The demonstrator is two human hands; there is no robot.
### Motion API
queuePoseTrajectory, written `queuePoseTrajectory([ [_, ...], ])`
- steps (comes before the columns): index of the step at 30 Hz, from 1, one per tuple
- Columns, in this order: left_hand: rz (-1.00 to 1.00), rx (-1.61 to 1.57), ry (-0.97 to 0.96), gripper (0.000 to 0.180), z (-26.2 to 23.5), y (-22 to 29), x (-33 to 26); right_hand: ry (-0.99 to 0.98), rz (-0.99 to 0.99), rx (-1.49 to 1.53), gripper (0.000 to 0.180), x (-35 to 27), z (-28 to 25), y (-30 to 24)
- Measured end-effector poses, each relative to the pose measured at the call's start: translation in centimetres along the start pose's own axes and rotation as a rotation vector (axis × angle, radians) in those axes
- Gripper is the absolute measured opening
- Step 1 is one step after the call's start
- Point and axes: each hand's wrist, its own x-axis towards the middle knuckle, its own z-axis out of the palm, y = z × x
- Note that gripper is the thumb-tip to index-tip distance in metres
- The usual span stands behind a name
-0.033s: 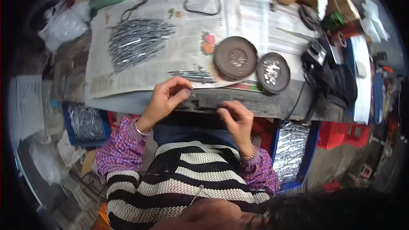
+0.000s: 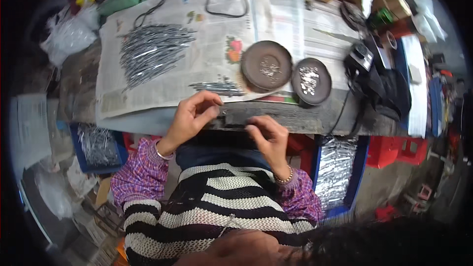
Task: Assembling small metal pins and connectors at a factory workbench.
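Both left hand and right hand curl loosely, any hold unclear

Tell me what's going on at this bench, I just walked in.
A person has both bare hands at the near edge of a wooden bench, left hand and right hand apart, fingers curled; whether either holds something small is hard to tell. Beyond them, a big pile of thin metal rods and a smaller bunch lie on newspaper. Two dark round dishes hold small shiny pieces.
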Motion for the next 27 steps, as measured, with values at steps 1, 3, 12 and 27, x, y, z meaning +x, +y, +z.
queuePoseTrajectory([
  [1,-0.015,-0.041,-0.044,0.016,0.7,0.3,0.1,0.005,-0.014,-0.01,0.009,0.1,0.1,-0.2],
  [3,-0.037,-0.083,-0.117,0.018,1.5,0.6,-0.1,0.01,-0.044,0.012,0.009,0.2,0.5,-0.3],
  [12,-0.114,-0.155,-0.214,0.025,2.9,0.1,-0.2,0.041,-0.049,0.029,0.009,0.1,0.8,0.6],
  [27,0.53,0.633,-0.004,0.019,1.4,1.5,2.9,-0.175,0.396,0.546,0.007,0.0,0.0,0.0],
])
